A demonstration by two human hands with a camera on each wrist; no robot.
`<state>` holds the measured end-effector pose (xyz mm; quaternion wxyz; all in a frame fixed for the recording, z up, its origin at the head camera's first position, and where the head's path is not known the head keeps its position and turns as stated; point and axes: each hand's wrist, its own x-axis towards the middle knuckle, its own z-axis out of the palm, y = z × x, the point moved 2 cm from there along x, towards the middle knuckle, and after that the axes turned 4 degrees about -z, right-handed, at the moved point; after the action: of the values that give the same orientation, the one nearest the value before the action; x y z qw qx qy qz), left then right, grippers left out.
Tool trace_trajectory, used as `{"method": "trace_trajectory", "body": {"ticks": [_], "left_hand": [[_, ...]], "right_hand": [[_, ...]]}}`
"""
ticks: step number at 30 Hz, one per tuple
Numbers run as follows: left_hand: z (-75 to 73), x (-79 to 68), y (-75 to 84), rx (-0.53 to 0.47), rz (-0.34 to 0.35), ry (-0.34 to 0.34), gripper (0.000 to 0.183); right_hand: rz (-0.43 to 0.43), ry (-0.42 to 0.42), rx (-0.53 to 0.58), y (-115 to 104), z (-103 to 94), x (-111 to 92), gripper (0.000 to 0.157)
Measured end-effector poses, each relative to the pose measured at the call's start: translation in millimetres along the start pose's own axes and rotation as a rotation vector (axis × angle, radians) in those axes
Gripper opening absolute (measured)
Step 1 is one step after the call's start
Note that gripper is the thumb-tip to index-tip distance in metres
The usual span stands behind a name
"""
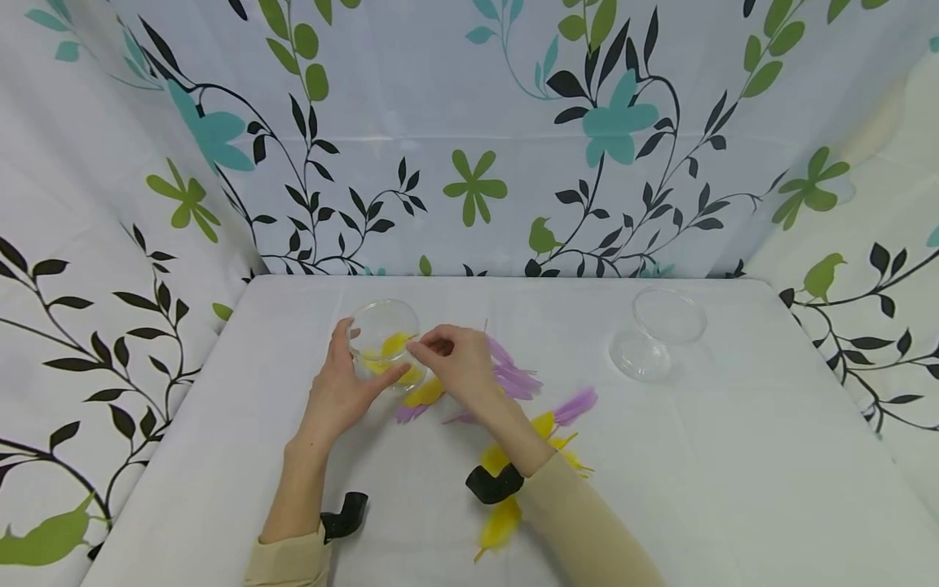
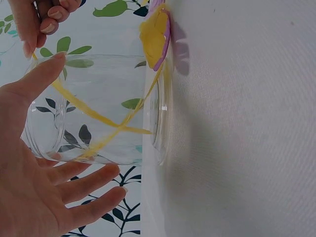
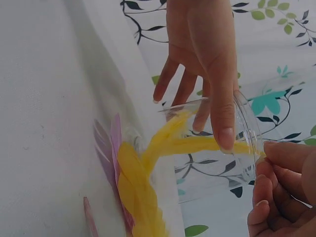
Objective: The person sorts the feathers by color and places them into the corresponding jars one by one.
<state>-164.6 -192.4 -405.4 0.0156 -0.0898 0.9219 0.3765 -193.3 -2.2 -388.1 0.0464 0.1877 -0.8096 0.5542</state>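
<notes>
Your subject piece, a slender yellow feather (image 3: 207, 144), lies mostly within a clear, round-walled, see-through jar (image 1: 383, 324), its quill end reaching up to the rim. That quill end sits between the thumb and forefinger tips of your right hand (image 1: 464, 363), right at the mouth of the jar; the vane slants down inside. The pinch is closed to the thickness of the quill, and the remaining fingers are curled in toward the palm.

Your left hand (image 1: 339, 399) holds the jar from the side, opened to the width of the wall: thumb along the near side close to the rim, fingers spread round the far side. The jar stands upright, base down toward the white cloth-covered table (image 1: 719, 489). A second yellow feather (image 3: 165, 133) is inside, crossing the pinched one.

On the table just beside the jar's base, a broad yellow feather (image 1: 425, 394) lies over a purple one. More purple feathers (image 1: 517, 381) lie beyond your right hand, and further yellow feathers (image 1: 501, 526) lie near and partly under your right forearm. Well apart to the right, a second clear jar (image 1: 641, 359) stands on the table, untouched by either hand.
</notes>
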Motion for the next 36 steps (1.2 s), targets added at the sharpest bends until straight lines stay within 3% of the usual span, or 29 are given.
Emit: {"method": "trace_trajectory", "body": {"ticks": [10, 18, 36], "left_hand": [[1.0, -0.6, 0.4, 0.005, -0.023, -0.011, 0.113], [1.4, -0.4, -2.3, 0.004, -0.032, -0.02, 0.114], [-0.3, 1.3, 1.1, 0.015, -0.019, -0.021, 0.113]], "right_hand": [[-0.006, 0.076, -0.007, 11, -20.6, -7, 0.014], [0.068, 0.072, -0.028, 15, -45.2, -17, 0.015], [0.145, 0.118, -0.06, 39, -89.3, -41, 0.02]]}}
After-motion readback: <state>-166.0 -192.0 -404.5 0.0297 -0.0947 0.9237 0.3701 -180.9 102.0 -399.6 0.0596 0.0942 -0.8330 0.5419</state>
